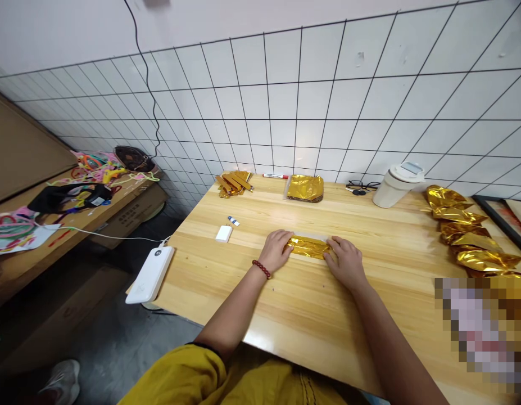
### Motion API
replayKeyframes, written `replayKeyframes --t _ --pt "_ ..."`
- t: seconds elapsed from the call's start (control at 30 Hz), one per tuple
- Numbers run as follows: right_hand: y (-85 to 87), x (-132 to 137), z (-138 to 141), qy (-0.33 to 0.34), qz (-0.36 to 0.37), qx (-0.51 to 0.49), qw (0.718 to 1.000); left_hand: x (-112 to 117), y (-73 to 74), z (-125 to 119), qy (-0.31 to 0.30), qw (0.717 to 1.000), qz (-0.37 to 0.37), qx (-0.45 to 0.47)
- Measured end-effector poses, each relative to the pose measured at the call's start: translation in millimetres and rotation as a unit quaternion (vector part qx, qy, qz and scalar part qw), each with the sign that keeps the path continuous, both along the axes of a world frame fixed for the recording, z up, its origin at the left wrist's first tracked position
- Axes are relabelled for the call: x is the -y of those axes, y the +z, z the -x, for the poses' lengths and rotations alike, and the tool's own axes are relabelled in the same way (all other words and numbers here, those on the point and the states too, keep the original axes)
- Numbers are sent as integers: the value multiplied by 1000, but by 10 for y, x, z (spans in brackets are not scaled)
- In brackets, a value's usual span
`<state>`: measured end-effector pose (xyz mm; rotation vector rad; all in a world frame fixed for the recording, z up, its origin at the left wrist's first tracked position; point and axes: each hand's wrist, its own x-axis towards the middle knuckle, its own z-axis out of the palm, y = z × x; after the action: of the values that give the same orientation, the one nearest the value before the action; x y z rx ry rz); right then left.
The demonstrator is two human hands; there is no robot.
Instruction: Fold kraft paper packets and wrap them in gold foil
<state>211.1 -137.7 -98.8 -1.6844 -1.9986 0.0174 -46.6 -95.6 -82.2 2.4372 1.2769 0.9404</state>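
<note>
In front of me on the wooden table, a strip of shiny gold foil paper (308, 246) lies crosswise, with creases along its length and a pale edge at its far side. My left hand (277, 251), a beaded bracelet at its wrist, pinches the strip's left end. Its right end is between the thumb and fingers of my right hand (345, 261). Both hands rest low on the tabletop. Beyond them are a stack of flat gold foil sheets (306, 188) and a pile of folded gold foil strips (235, 184).
A white charger (223, 233) and a small blue-and-white item (234, 221) lie left of my hands. A power bank (150, 275) sits at the table's left edge. Farther right stand a lidded cup (395, 185) and a row of puffed gold foil pieces (465, 233).
</note>
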Motion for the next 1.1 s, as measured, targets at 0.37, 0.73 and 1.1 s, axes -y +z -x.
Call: replayKeyframes --t 0.37,0.73,1.1 --pt "45 19 23 -4 -3 -3 1000 -18 -47 18 4 999 32 34" --pt "5 -11 -12 4 -9 -52 999 34 5 17 5 990 74 121" --pt "-9 -26 -29 51 -42 -116 991 17 -13 10 1 995 56 85"
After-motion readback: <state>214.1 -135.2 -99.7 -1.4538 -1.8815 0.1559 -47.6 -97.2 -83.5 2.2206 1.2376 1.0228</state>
